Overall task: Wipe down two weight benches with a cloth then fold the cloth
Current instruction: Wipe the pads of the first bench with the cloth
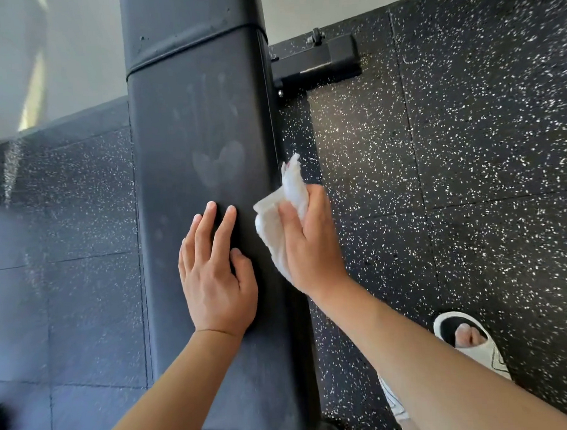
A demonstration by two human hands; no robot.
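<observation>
I see a long black bench pad running from six o'clock up to twelve, its vinyl skin smooth and matte, with rounded edges and a seam crossing it near the top. A pale, hazy handprint sits on the pad just above centre, palm and finger marks both readable. At one o'clock a black metal foot bar of the frame juts out to the right, with a bolt on top.

Under the bench lies black rubber tile flooring flecked with white specks, the tile joints showing as thin lines. At eleven o'clock a pale wall or mirror meets the floor; I cannot tell which. At four o'clock a foot in a white open-toed slipper stands on the tiles.

My left hand lies flat on the pad at centre, fingers straight and slightly spread, palm down, holding nothing. My right hand, just beside it at three o'clock, grips a crumpled white cloth over the pad's right edge, fingers curled round it; soft bunched folds stick out above and left of the knuckles.
</observation>
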